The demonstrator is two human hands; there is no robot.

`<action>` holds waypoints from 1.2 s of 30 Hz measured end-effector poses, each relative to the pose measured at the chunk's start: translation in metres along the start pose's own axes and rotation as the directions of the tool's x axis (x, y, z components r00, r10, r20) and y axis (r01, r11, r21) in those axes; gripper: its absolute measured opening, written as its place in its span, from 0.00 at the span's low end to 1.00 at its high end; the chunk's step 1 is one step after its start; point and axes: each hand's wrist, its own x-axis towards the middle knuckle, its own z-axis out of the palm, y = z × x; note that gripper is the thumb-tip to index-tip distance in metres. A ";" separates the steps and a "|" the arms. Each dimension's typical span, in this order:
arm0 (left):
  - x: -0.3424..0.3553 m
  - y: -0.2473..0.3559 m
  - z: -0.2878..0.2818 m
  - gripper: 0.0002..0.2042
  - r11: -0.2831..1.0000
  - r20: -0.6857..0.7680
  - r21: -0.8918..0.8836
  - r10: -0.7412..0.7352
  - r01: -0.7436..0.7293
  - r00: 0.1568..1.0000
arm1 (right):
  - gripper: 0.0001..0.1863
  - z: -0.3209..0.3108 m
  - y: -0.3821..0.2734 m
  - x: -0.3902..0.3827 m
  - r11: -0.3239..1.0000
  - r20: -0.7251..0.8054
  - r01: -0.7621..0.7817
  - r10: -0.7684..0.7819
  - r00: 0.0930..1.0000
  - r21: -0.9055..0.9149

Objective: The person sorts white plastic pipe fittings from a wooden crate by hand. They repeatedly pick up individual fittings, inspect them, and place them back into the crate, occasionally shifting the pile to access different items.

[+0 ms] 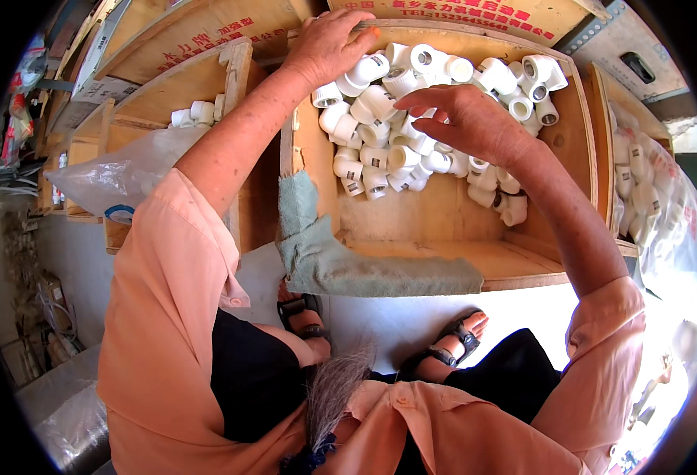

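Observation:
A wooden box (412, 223) in front of me holds a heap of white plastic pipe elbows (374, 131), several showing metal threaded inserts. Most lie toward its far side, and bare wood shows at the near end. My left hand (326, 49) rests across the box's far left corner, fingers stretched out beside the heap. Over the middle of the heap hovers my right hand (475, 123), thumb and fingers apart, with nothing visible between them. Grey-green cloth (305, 245) covers part of the box's near and left edges.
At the left, another wooden bin (230, 119) holds some white fittings, with a clear plastic bag (131, 170) hanging from it. A bag of white fittings (649, 190) stands at the right. Printed wooden boards (475, 17) and a grey metal plate (633, 59) border the far side.

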 end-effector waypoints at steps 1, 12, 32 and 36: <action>-0.001 -0.001 0.000 0.19 1.000 0.004 0.015 0.005 -0.005 1.000 | 0.16 0.000 -0.001 -0.001 1.000 0.016 -0.013 0.013 1.000 0.020; 0.001 0.006 -0.003 0.15 0.998 0.041 -0.038 -0.047 0.048 0.998 | 0.11 0.041 0.046 -0.054 0.882 0.599 -0.159 0.424 0.679 -0.443; -0.004 -0.005 -0.001 0.22 0.999 0.047 0.054 -0.006 0.003 0.999 | 0.09 0.082 0.108 -0.140 0.687 0.454 0.028 0.449 0.769 -0.726; -0.003 -0.004 -0.001 0.22 0.996 0.079 0.089 -0.036 0.029 0.996 | 0.10 0.077 0.101 -0.138 0.690 0.484 0.073 0.424 0.766 -0.720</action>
